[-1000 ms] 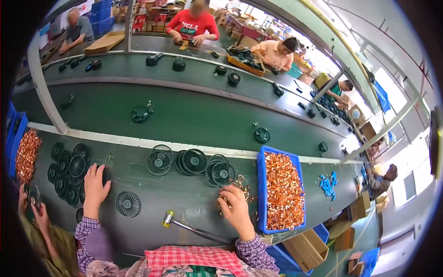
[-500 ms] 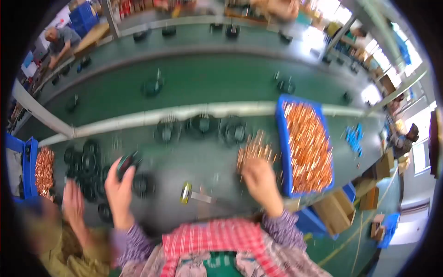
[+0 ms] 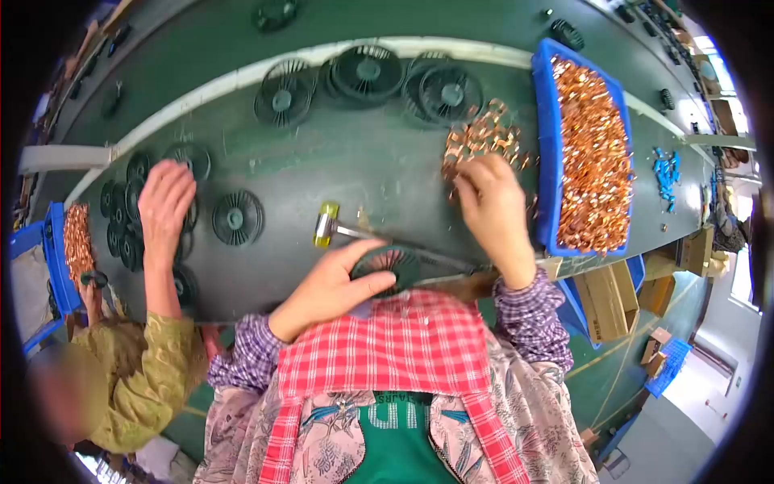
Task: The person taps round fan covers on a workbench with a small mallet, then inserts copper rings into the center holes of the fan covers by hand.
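My left hand (image 3: 329,284) is closed on a dark round slatted grille (image 3: 389,268), held just in front of my apron at the bench edge. A mallet (image 3: 326,226) with a yellow-faced head lies beyond that hand, its handle passing behind the grille. My right hand (image 3: 496,211) reaches over loose copper clips (image 3: 484,139), fingers curled together and touching the pile's near side. Whatever those fingertips pinch is hidden. Right of it stands a blue bin (image 3: 548,161) heaped with copper clips (image 3: 597,161). A single grille (image 3: 236,218) lies left of the mallet.
Several grilles (image 3: 368,71) line the bench's back rail. A co-worker's hand (image 3: 167,206) is over grouped grilles (image 3: 121,214) at left; their other hand holds a small dark part. Blue pieces (image 3: 667,173) lie at far right. Cardboard boxes (image 3: 605,302) stand below the bench edge.
My view has tilted down. My left hand has brought the grille from the left group to in front of me. My right hand stays by the loose clips. The co-worker's hand has moved forward.
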Tool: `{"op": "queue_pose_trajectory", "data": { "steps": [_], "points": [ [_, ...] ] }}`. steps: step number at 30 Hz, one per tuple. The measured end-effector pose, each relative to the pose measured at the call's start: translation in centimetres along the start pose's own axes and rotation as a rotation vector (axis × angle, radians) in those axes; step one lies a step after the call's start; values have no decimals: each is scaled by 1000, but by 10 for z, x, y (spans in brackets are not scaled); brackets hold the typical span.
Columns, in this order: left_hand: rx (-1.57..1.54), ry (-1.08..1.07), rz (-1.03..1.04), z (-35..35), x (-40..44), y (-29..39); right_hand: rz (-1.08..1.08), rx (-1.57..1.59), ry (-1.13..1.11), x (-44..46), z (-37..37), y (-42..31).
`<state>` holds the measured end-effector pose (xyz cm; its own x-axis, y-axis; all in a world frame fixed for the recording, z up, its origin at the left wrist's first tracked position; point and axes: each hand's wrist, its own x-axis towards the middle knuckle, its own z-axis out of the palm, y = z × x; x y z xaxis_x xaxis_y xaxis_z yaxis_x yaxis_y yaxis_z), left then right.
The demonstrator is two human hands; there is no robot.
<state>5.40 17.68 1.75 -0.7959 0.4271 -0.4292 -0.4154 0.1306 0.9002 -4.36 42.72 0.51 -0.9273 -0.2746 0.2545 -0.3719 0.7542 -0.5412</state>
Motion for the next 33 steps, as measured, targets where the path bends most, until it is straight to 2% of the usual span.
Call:
{"op": "queue_pose_trajectory", "data": {
  "steps": [2,4,5,7,9,11,12,14,19,23,26,30,33],
  "points": [
    [174,32,62,0,1,-10,-60,-82,11,12,7,-4],
    [111,-63,18,-1,4,-9,-114,-153,35,18,19,5],
    [135,-48,-19,-2,7,-24,-154,-167,67,16,25,11],
    [129,-41,-60,-2,8,-6,-182,-193,90,13,28,18],
    [-105,-76,-82,-3,16,-20,-123,-145,40,12,22,16],
    [-160,-102,-100,-3,23,-21,-93,-177,30,11,18,16],
    [-122,-113,-85,-3,24,-18,-61,-209,-19,13,17,13],
    [-103,-144,-37,-3,28,-25,-66,-219,24,15,14,4],
    [-130,-175,-61,-4,30,-23,-22,-168,-19,24,31,-11],
    [-136,-133,-37,-7,29,-24,-176,-194,90,48,63,-7],
    [-166,-95,-18,-14,28,-22,-356,-242,68,47,75,-11],
    [-306,-73,-43,-15,25,-21,-381,-209,8,21,76,-18],
    [-322,-69,-45,-13,24,-16,-311,-151,0,15,72,-20]
  ]
}}
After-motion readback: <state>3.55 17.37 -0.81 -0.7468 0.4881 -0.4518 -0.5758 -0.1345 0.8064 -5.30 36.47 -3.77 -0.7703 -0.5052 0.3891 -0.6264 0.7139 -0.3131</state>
